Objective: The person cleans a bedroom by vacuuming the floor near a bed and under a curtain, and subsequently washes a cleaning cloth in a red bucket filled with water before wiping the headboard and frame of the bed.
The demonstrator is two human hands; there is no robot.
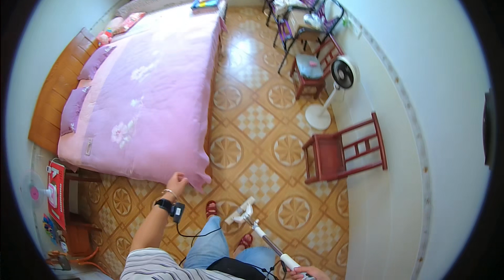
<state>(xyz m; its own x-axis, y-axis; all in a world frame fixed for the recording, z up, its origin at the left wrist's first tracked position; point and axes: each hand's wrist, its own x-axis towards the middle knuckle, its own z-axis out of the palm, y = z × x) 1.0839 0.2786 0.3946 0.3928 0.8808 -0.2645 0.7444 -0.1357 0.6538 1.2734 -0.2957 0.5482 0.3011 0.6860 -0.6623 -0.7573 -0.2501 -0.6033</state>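
Note:
My left hand [177, 182] reaches to the near edge of the pink and lilac bedspread [157, 117], close to its hanging corner. Its fingers are curled together at the cloth; I cannot tell whether they grip a fold of it. A dark band with a small boxed device [177, 211] and a cable sits on that wrist. At the lower edge, my right hand [310, 271] is closed round the handle of a white stick vacuum cleaner [261, 234]. The wide floor head [240, 211] rests on the patterned tiles in front of my feet, right of the bed corner.
Along the right wall stand a reddish wooden chair [329, 154], a white pedestal fan [319, 116], another wooden chair [308, 66] and metal-framed chairs piled with clothes [290, 6]. At left, a small desk with a red top [56, 193] holds a pink fan [35, 193].

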